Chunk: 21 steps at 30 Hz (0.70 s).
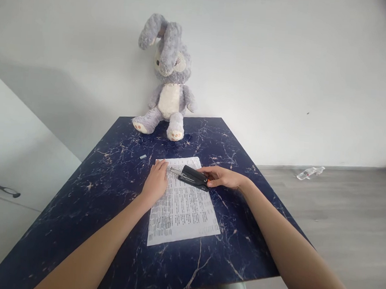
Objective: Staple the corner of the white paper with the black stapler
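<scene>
A printed sheet of paper (184, 214) lies on the dark blue marbled table (107, 191); whether it is one sheet or a stack I cannot tell. My left hand (156, 179) rests flat along the paper's upper left edge, fingers stretched out. Above the upper part of the page, my right hand (223, 177) grips a black stapler (192, 176) by its rear end. The stapler points left toward my left hand, and its jaws are spread, with a metal strip showing between them.
A small pale green strip (142, 157), perhaps staples, lies left of the paper. At the table's far end a grey plush rabbit (169, 99) sits against the wall. A white cabinet with a dark handle (4, 189) stands left. Clear plastic packaging (311, 172) lies on the floor at right.
</scene>
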{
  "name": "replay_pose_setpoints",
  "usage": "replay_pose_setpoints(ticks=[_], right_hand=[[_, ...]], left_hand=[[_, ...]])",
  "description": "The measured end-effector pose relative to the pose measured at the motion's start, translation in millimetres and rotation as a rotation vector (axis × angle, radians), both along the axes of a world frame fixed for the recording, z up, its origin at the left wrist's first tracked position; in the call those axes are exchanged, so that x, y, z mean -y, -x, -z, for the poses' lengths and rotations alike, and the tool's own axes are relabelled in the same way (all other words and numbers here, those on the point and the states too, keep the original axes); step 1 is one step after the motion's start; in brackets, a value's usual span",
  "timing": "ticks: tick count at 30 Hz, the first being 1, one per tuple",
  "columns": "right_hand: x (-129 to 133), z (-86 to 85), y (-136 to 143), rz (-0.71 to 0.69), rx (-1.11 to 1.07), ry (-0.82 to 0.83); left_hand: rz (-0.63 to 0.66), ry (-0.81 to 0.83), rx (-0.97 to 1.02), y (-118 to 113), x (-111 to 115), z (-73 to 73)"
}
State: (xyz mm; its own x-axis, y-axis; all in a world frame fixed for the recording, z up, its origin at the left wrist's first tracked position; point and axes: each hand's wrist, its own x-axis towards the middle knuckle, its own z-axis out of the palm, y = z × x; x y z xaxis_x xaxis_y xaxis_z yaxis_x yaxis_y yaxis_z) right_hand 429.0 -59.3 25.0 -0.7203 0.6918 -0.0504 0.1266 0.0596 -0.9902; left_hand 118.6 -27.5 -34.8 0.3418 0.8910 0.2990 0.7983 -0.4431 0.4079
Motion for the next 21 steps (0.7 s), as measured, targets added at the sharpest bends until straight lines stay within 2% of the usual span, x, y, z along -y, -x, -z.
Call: replay_pose_setpoints(ticks=[4, 8, 11, 14, 16, 18, 21], right_hand=[[2.3, 0.6, 3.2, 0.030, 0.112, -0.168], [9.5, 3.3, 25.6, 0.172, 0.290, -0.553], [16.3, 6.7, 46.5, 0.264, 0.266, -0.743], [21.5, 9.4, 59.0, 0.302, 0.246, -0.901], [23.1, 10.1, 62.5, 0.334, 0.331, -1.087], [23.4, 10.0, 64.4, 0.359, 0.433, -1.291], [22.9, 9.3, 67.1, 0.360, 0.516, -1.498]], left_hand=[[0.007, 0.031, -0.018, 1.2, 0.2, 1.5], [0.014, 0.024, 0.039, 0.6, 1.5, -1.8], [0.022, -0.052, 0.225, -2.1, 6.7, -14.6], [0.029, -0.058, 0.561, -6.8, 13.3, -30.0], [0.020, 0.102, 0.853, -10.0, 15.0, -36.1], [0.039, 0.369, 1.151, -12.4, 13.7, -38.0], [0.175, 0.729, 1.422, -13.9, 8.9, -37.0]])
